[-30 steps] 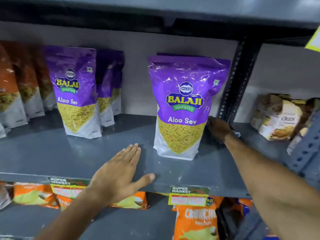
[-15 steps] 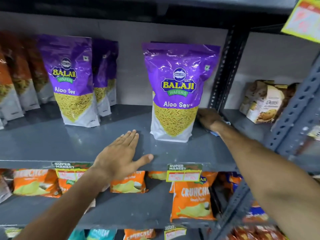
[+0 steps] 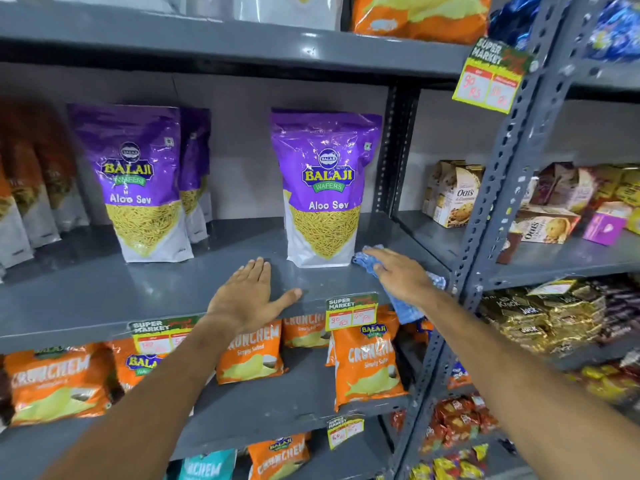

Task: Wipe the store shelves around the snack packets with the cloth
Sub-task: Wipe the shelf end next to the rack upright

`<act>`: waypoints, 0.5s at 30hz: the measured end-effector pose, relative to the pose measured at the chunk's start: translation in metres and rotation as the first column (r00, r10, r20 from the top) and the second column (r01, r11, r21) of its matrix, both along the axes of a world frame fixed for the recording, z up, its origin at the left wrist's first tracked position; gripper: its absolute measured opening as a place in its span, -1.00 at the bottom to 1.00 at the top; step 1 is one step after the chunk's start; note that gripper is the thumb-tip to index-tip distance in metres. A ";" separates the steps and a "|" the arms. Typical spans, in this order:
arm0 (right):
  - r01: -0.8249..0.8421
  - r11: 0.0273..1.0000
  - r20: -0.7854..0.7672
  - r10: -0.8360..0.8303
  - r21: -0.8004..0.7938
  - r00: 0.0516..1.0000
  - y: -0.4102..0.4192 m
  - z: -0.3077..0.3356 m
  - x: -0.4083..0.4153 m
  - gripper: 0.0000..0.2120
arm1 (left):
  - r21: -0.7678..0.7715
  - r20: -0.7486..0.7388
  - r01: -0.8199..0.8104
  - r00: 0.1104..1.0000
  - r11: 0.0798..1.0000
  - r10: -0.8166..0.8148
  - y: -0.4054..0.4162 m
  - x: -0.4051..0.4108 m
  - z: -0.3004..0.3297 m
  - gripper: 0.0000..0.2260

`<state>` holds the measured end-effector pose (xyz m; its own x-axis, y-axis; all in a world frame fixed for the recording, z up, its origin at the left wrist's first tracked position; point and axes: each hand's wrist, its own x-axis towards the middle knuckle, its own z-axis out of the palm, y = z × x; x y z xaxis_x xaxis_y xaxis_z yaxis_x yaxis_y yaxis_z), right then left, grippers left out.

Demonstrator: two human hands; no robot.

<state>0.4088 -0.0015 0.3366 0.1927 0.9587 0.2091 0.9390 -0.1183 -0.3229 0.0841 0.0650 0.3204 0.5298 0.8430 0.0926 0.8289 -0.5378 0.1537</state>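
Observation:
A grey metal shelf (image 3: 104, 292) carries purple Aloo Sev packets: one upright at the centre (image 3: 323, 188), another at the left (image 3: 138, 181) with more behind it. My right hand (image 3: 401, 275) presses flat on a blue cloth (image 3: 401, 308) at the shelf's front right corner, just right of the centre packet's base; part of the cloth hangs over the edge. My left hand (image 3: 251, 294) lies flat and open on the shelf's front edge, left of the centre packet, holding nothing.
Orange Crunchem packets (image 3: 367, 365) fill the shelf below. A perforated grey upright post (image 3: 498, 188) stands at the right, with oats boxes (image 3: 457, 192) and other snacks on the neighbouring unit. Price tags (image 3: 351, 311) clip to the shelf edges. Orange-brown packets stand at far left.
My right hand has drawn the cloth forward from behind the centre packet to the shelf's front right corner. The camera view has pulled back and up. The left hand stays flat on the edge.

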 end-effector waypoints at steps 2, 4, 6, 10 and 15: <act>-0.024 1.000 0.019 0.024 0.012 1.000 -0.017 -0.003 -0.014 -0.56 | -0.006 0.008 0.006 1.000 1.000 -0.005 -0.001 -0.002 0.001 0.14; -0.112 0.994 -0.047 0.113 0.014 0.993 -0.033 -0.004 -0.022 -0.58 | -0.010 0.009 0.013 1.000 1.000 -0.013 -0.002 -0.003 0.000 0.14; -0.150 0.987 -0.189 0.157 0.048 0.969 -0.049 -0.001 -0.023 -0.59 | -0.007 0.008 0.020 1.000 1.000 -0.020 0.000 -0.004 0.000 0.11; 0.150 0.982 -0.134 -0.134 0.114 0.982 -0.064 -0.004 -0.002 -0.57 | -0.019 -0.018 0.076 0.997 0.997 -0.077 0.003 -0.010 0.000 0.06; 0.243 0.955 -0.021 -0.243 0.170 0.970 -0.043 -0.018 -0.045 -0.59 | -0.008 -0.089 0.123 0.988 0.992 -0.123 0.006 -0.040 -0.001 0.00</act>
<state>0.3637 -0.0449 0.3184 0.4153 0.8333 0.3650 0.8887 -0.2860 -0.3583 0.0443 0.0708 0.3198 0.6357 0.7710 0.0390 0.7667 -0.6365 0.0838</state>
